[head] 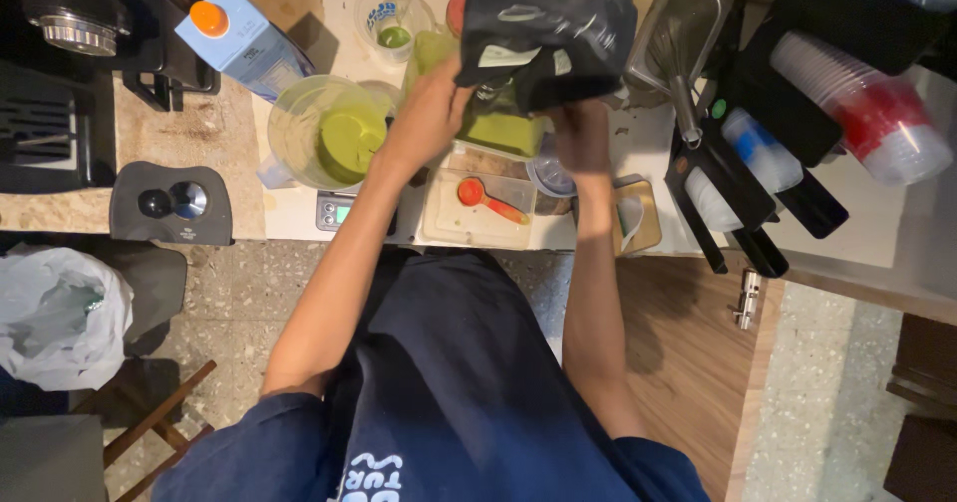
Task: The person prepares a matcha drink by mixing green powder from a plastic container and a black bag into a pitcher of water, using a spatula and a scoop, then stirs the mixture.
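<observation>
Both hands are raised over the counter and clamped on a black bag (543,28), which hangs tipped between them. The left hand (427,118) grips the bag's lower left corner with the fingers curled around the edge, while the right hand (581,135) pinches the bag's bottom edge from below, so the bag sits above and between the two hands, touching both. Directly under the bag, in the gap between the hands, stands a clear container (498,128) holding green powder. Just left of the left hand is a clear pitcher (324,133) with green liquid in it, and beyond that a light blue carton (244,43) with an orange cap. Nearer the person than the left hand lies a small scale (339,211), and beside it, below both hands, a clear tray (477,213) holds a red measuring spoon (488,199). Past the left hand, farther from the person, is a small clear cup (392,18) with a green spot at its bottom. To the right of the right hand a metal pan (683,28) holds a whisk (673,63), and farther right lies a stack of plastic cups (862,108) on its side
</observation>
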